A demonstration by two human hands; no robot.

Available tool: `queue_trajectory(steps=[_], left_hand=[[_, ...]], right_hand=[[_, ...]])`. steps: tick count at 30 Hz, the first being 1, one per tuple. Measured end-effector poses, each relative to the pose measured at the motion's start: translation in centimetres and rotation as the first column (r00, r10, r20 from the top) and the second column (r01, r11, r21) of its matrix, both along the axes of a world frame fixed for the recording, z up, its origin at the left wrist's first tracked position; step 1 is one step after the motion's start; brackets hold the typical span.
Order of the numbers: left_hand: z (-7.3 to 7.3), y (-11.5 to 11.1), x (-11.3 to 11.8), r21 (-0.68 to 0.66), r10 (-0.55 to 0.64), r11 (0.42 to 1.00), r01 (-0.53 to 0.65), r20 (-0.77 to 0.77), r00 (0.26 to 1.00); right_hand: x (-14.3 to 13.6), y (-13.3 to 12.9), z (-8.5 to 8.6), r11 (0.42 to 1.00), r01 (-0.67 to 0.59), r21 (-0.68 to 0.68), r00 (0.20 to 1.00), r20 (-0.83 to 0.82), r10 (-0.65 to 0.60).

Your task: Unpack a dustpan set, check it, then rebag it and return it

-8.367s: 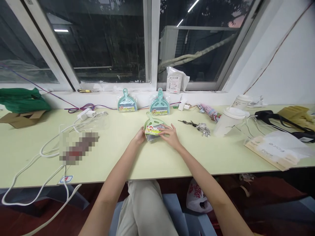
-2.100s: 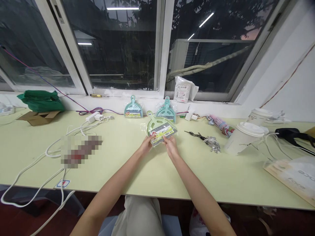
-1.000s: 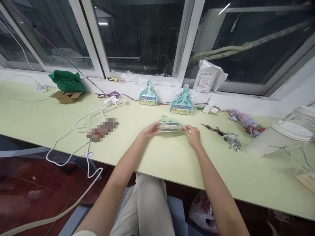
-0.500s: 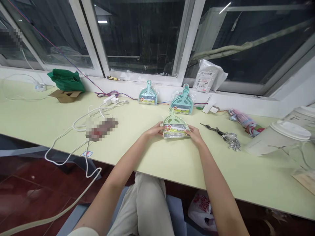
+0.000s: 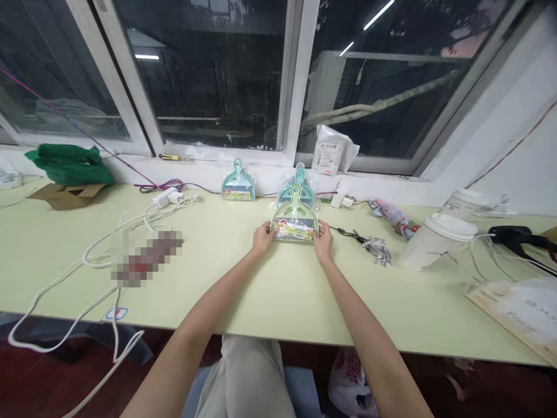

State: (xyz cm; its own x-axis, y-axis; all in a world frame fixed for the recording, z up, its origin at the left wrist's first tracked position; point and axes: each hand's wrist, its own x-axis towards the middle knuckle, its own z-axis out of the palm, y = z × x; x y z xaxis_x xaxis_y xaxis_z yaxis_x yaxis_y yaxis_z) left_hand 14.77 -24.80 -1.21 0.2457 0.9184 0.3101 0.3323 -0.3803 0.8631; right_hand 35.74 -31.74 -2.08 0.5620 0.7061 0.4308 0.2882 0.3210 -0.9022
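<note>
A light green dustpan and brush set [image 5: 295, 215], wrapped in clear plastic with a printed label, is held upright between my hands. My left hand [image 5: 263, 238] grips its left edge, and my right hand [image 5: 322, 240] has the right edge, thumbs over the front. Right behind it a stack of teal dustpan sets [image 5: 307, 190] leans at the wall, partly covered by the green one; whether they touch I cannot tell. Further left, one more teal dustpan set [image 5: 238, 184] stands against the wall.
White cables [image 5: 93, 249] and a blurred-out object [image 5: 150, 258] lie left. A green bag [image 5: 67, 164] rests on a cardboard box [image 5: 67, 194] behind. Rightward are a bunch of small silvery items [image 5: 378, 251], a folded umbrella-like bundle [image 5: 394, 216] and paper cups [image 5: 437, 241].
My hands have pushed the green dustpan set away from me, up to the teal stack, which it now overlaps more. The camera view has turned to the right.
</note>
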Motion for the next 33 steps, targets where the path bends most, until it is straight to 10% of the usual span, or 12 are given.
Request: queue_trajectory(steps=[7,16,33], left_hand=[[-0.5,6.6,4.3,0.277,0.105,0.959,-0.054,-0.174,0.979],[-2.0,14.0,8.6,0.287,0.207,0.942,-0.175,-0.083,0.975],[-1.9,13.6,7.9,0.102,-0.025,0.995,0.018,0.064,0.998]], right_hand=[[3.2,6.2,1.1,0.99,0.135,-0.039,0.938,0.328,-0.115],[4.8,13.7,-0.9,0.965,0.177,-0.193,0.821,0.569,-0.037],[4.9,13.5,-0.4,0.848,0.437,-0.3,0.718,0.684,-0.128]])
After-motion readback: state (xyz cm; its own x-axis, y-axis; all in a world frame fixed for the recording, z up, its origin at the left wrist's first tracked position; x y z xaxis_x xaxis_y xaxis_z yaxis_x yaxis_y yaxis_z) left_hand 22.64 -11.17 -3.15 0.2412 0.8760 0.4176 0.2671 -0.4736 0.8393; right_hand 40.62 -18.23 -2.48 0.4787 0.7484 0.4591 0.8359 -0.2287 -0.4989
